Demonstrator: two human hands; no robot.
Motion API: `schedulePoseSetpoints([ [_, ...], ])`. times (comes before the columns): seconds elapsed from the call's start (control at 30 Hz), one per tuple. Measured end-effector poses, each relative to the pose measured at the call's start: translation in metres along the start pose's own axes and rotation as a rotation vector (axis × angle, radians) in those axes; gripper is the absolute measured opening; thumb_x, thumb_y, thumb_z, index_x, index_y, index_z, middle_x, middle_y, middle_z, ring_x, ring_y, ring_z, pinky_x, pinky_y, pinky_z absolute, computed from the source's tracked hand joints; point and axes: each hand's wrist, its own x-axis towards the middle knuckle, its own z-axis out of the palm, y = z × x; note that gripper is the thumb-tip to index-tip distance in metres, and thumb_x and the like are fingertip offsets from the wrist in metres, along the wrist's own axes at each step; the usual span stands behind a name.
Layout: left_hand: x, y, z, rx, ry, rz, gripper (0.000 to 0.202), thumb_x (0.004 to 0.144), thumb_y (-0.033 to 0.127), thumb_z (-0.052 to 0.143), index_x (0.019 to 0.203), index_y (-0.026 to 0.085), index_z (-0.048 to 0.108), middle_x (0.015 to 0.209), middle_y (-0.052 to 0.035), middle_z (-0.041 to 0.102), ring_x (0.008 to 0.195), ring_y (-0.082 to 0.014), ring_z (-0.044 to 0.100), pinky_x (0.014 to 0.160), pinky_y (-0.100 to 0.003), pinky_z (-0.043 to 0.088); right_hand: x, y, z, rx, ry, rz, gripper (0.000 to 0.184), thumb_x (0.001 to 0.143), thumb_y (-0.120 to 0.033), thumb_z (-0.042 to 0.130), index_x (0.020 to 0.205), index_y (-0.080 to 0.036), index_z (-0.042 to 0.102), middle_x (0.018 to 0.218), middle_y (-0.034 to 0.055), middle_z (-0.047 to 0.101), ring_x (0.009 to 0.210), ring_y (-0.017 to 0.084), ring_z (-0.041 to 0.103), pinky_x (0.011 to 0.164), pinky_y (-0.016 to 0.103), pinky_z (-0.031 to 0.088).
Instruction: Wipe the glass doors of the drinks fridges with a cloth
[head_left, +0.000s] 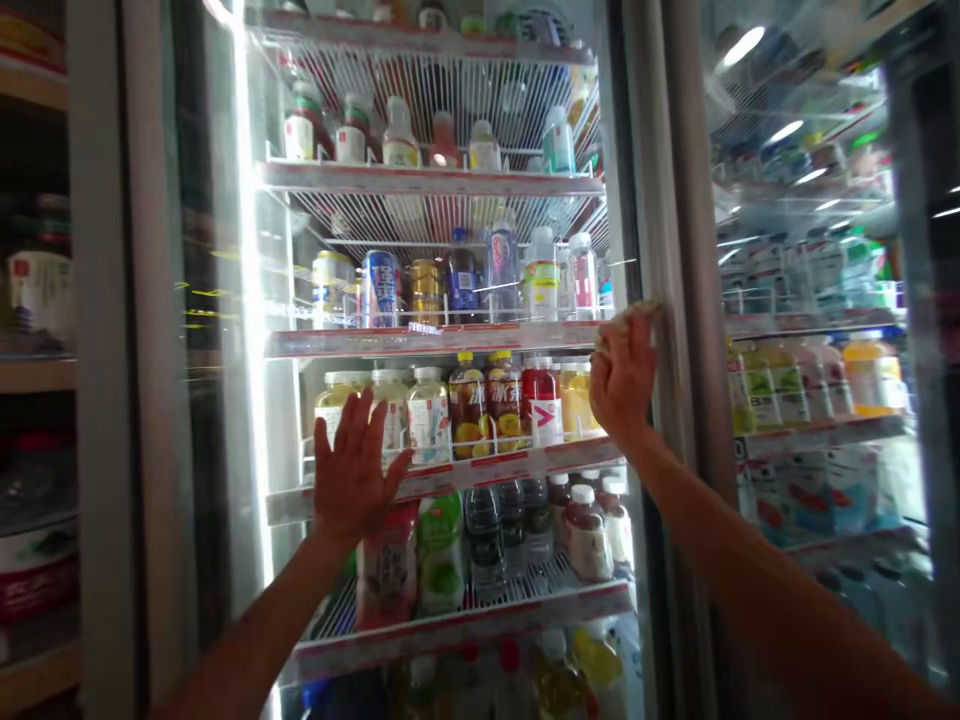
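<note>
A glass-doored drinks cooler fills the middle of the head view, its right edge a metal door frame (675,250). My left hand (351,465) is raised with fingers stretched, palm toward the glass in front of the fourth shelf; whether it touches the glass is hard to tell. Higher and to the right, my right hand (624,385) has its fingers closed on a pale cloth (634,318), beside the metal frame. The cloth is mostly hidden by the fingers. Behind the hands stand brown bottles with yellow caps (469,400) and a red bottle (541,395).
Cans (381,290) and bottles line the wire shelves. A bright light strip (251,300) runs down the left side. To the right is another glass section with drinks (874,375); at far left, a shelf holds a labelled jar (41,290).
</note>
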Motion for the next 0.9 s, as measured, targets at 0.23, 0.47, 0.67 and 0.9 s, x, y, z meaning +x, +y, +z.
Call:
schedulePoseSetpoints([
  [0.23,0.0,0.0,0.0,0.001,-0.001,0.005,0.072,0.09,0.039,0.043,0.148,0.025,0.004,0.152,-0.0095,0.021,0.141,-0.0241,0.018,0.115,-0.049,0.01,0.0,-0.026,0.005,0.069,-0.192,-0.308,0.035,0.088,-0.024,0.04,0.119,-0.024,0.056,0.146,0.0063,0.038,0.138,0.024,0.029,0.108,0.051,0.031],
  [0.47,0.0,0.0,-0.001,0.003,0.011,0.028,0.073,0.089,0.038,0.045,0.148,0.023,0.004,0.152,-0.0117,0.021,0.141,-0.0244,0.017,0.115,-0.05,0.01,-0.007,-0.023,0.008,0.063,-0.064,-0.092,0.04,0.088,-0.021,0.038,0.124,-0.019,0.053,0.15,0.0122,0.029,0.142,0.029,0.017,0.107,0.056,0.029],
  [0.67,-0.001,0.001,0.0,0.016,0.038,0.028,0.074,0.089,0.038,0.046,0.148,0.021,0.006,0.152,-0.0129,0.019,0.142,-0.0251,0.016,0.115,-0.049,0.01,-0.017,-0.045,0.0,0.105,-0.315,-0.413,0.039,0.088,-0.022,0.039,0.125,-0.029,0.051,0.151,0.0009,0.03,0.142,0.021,0.019,0.112,0.049,0.026],
  [0.9,-0.003,0.002,0.001,0.016,0.048,0.032,0.066,0.087,0.038,0.05,0.146,0.027,0.022,0.155,-0.0079,0.009,0.142,-0.027,0.014,0.116,-0.048,0.008,0.017,-0.04,0.013,0.022,-0.197,-0.073,0.042,0.088,-0.022,0.038,0.128,-0.019,0.05,0.151,0.0107,0.028,0.142,0.029,0.017,0.11,0.054,0.024],
])
